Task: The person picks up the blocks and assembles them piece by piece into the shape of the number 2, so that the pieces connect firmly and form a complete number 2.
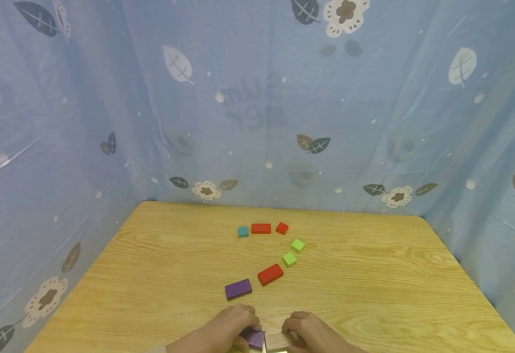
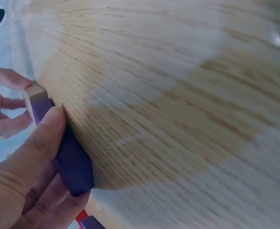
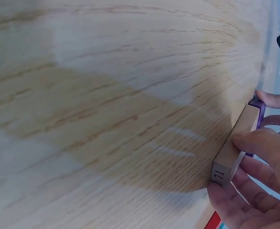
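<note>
At the near edge of the table, my left hand [image 1: 235, 323] grips a long purple block [image 1: 256, 339], thumb on one side and fingers on the other in the left wrist view. Beside it my right hand [image 1: 308, 329] pinches a plain wood-coloured block [image 1: 277, 341]. The right wrist view shows dark printed characters on the end of this wooden block [image 3: 237, 140]. Both blocks are end to end, touching or nearly so. Part of each block is covered by the fingers.
Farther out on the wooden table [image 1: 372, 274] lies a curved line of blocks: purple [image 1: 238, 289], long red [image 1: 270, 274], two light green [image 1: 289, 259], small red [image 1: 282, 228], another long red [image 1: 260, 228] and blue [image 1: 243, 232]. A patterned blue curtain [image 1: 257, 113] surrounds the table.
</note>
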A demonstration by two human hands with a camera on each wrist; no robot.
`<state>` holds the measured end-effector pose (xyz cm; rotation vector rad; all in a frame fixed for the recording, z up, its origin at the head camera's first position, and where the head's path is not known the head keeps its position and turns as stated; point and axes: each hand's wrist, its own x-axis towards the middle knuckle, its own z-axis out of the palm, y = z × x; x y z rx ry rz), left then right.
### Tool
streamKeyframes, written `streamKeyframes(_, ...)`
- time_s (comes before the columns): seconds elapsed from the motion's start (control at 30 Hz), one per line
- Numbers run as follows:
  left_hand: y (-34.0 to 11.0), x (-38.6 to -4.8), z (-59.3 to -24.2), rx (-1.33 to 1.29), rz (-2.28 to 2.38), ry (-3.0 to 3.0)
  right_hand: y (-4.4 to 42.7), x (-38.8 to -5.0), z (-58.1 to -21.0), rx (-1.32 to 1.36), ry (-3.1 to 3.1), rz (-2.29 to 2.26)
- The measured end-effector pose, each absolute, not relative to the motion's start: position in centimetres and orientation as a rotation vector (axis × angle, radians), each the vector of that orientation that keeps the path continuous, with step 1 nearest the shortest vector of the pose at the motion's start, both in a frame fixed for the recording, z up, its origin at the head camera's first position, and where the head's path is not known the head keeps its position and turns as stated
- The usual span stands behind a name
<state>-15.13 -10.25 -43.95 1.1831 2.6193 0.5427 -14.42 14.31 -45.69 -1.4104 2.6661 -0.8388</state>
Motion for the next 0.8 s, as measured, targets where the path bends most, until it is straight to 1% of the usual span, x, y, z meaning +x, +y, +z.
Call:
streamKeyframes(0.1,-10.3,-15.1,-43.9,1.183,0.539,2.619,14.1,-14.5,-45.9,-1.459,2.676,-0.847)
streamKeyframes(0.27,-10.3,-15.2,-44.1,1.197,0.543,2.609,13.4,-14.8,-46.3,-1.65,2.652,-0.869)
streamKeyframes(0.4,-10.2,-15.3,-44.1,1.228,0.549,2.594,12.8,-15.2,-46.4,-1.73,2.589,-0.869)
streamKeyframes(0.57,-10.1,-15.3,-44.2,1.254,0.522,2.61,12.2,-15.3,-46.3,-1.669,2.547,-0.847)
streamKeyframes(0.8,-10.1,-15.3,-44.2,1.21,0.51,2.636,11.8,-15.5,-46.2,-1.583,2.56,-0.837)
